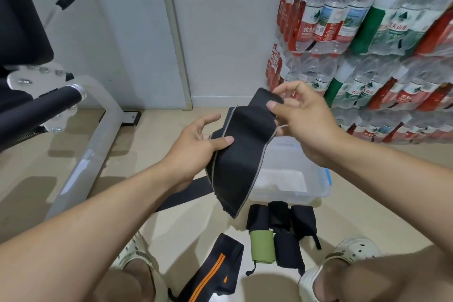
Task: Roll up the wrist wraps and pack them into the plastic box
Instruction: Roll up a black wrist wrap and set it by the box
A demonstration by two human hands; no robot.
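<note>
Your left hand pinches the black wrap's lower part, your right hand pinches its top end, above the plastic box.

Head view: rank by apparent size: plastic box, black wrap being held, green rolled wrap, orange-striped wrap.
1. Black wrap, though nearness to the camera inflates it.
2. Plastic box, partly hidden behind the wrap; top two unsure.
3. Orange-striped wrap, cut off by the frame.
4. Green rolled wrap.

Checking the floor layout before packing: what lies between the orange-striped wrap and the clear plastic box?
In the head view, a cluster of rolled wraps, black ones and a green one, lies on the floor between the orange-striped wrap and the plastic box.
</note>
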